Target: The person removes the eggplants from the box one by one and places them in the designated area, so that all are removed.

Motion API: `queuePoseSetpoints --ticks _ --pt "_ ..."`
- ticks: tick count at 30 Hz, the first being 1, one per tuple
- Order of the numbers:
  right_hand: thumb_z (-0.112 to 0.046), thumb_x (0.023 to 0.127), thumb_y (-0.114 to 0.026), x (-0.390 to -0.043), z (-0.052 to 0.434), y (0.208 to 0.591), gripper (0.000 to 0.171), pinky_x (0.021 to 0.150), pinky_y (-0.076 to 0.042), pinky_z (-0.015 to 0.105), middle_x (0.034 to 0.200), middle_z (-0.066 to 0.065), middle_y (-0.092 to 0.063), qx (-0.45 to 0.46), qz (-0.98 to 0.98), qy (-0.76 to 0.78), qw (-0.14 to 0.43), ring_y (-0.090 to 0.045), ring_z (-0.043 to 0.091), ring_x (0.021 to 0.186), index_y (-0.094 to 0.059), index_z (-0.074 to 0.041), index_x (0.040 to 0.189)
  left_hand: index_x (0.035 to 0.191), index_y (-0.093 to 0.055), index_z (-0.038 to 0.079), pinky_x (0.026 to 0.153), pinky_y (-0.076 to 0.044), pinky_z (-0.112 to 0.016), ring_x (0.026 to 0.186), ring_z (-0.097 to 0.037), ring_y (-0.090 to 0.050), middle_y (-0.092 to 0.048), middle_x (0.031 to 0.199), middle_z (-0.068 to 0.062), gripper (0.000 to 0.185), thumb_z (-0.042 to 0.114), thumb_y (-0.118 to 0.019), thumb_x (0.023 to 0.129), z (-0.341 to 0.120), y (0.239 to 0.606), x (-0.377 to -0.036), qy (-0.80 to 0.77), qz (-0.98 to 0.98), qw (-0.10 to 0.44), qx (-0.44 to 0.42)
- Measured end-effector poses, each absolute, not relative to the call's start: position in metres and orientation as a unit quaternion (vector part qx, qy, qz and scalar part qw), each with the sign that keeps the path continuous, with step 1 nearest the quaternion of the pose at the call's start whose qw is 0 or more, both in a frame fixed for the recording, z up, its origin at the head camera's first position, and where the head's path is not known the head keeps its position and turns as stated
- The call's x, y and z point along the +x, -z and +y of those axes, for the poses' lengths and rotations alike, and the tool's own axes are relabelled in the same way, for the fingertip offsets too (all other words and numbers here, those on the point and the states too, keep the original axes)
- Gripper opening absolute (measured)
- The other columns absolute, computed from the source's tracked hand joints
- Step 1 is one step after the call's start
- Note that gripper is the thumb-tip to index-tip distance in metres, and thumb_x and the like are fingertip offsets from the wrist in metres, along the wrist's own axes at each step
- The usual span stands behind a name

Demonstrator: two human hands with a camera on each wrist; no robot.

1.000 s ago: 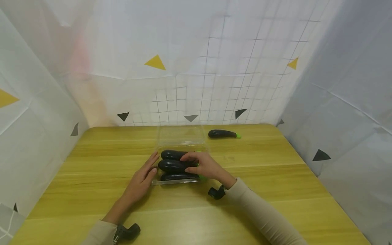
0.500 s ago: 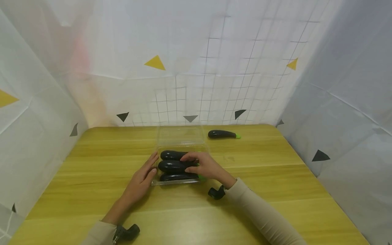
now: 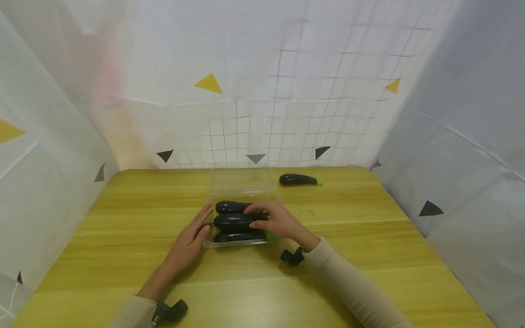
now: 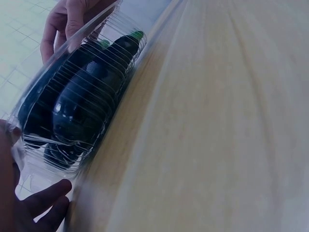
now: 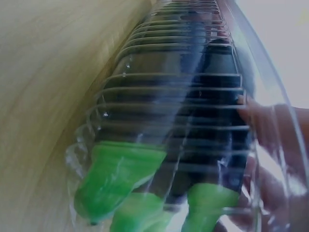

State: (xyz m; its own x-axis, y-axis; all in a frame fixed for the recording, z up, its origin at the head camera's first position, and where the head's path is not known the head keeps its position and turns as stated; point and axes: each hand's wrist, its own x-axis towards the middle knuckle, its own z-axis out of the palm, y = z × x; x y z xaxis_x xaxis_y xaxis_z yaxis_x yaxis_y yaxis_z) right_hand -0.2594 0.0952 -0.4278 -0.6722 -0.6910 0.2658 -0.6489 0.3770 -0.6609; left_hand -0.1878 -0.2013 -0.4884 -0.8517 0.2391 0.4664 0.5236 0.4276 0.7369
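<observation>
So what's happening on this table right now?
A person is working at a wooden table with a clear plastic box whose lid stands open at the back. Three dark eggplants lie side by side in it. The right hand rests on top of the eggplants, fingers curled over the middle one. The left hand lies flat against the box's left end, steadying it. A fourth eggplant lies apart, farther back on the table.

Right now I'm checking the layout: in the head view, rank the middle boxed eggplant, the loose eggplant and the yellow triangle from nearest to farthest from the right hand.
1. Middle boxed eggplant: under the right hand.
2. Loose eggplant: far table edge.
3. Yellow triangle: on the back wall.
</observation>
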Motion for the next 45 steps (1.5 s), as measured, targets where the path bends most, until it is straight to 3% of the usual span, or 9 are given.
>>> queuePoseSetpoints --ticks 8,14,23,33,45 --pt "-0.009 0.093 -0.08 -0.259 0.098 0.428 0.031 0.089 -0.056 0.042 0.121 0.002 -0.072 -0.399 0.829 0.39 0.027 -0.067 0.018 0.111 -0.074 -0.01 0.124 0.155 -0.044 -0.004 0.109 -0.032 -0.016 0.136 -0.041 -0.05 -0.032 0.164 -0.021 0.048 -0.002 -0.051 0.107 -0.191 0.466 -0.174 0.501 -0.823 0.143 -0.228" --pt "-0.009 0.094 -0.079 -0.257 0.099 0.424 0.031 0.09 -0.056 0.043 0.122 0.003 -0.072 -0.401 0.83 0.387 0.022 -0.067 0.02 0.111 -0.074 -0.009 0.124 0.154 -0.044 -0.006 0.108 -0.035 -0.016 0.132 -0.043 -0.054 -0.034 0.163 -0.023 0.047 -0.004 -0.051 0.107 -0.189 0.456 -0.168 0.497 -0.824 0.146 -0.229" --pt "-0.009 0.095 -0.078 -0.256 0.1 0.421 0.03 0.091 -0.056 0.042 0.123 0.004 -0.072 -0.402 0.831 0.384 0.018 -0.067 0.022 0.112 -0.074 -0.01 0.125 0.155 -0.044 -0.004 0.108 -0.033 -0.015 0.134 -0.042 -0.053 -0.034 0.163 -0.021 0.048 -0.003 -0.051 0.107 -0.192 0.467 -0.176 0.494 -0.828 0.144 -0.224" --pt "-0.008 0.095 -0.078 -0.256 0.102 0.418 0.031 0.091 -0.056 0.044 0.123 0.003 -0.072 -0.409 0.826 0.388 0.013 -0.066 0.021 0.113 -0.074 -0.009 0.125 0.16 -0.042 0.009 0.109 -0.033 -0.016 0.138 -0.03 -0.051 -0.032 0.167 -0.005 0.051 0.008 -0.051 0.11 -0.201 0.493 -0.189 0.489 -0.83 0.142 -0.225" --pt "-0.008 0.095 -0.077 -0.257 0.105 0.413 0.032 0.091 -0.056 0.041 0.126 0.003 -0.071 -0.413 0.818 0.401 0.015 -0.065 0.02 0.115 -0.074 -0.009 0.127 0.16 -0.041 0.007 0.109 -0.034 -0.017 0.14 -0.032 -0.049 -0.031 0.168 -0.008 0.05 0.009 -0.049 0.111 -0.202 0.492 -0.188 0.487 -0.83 0.144 -0.231"
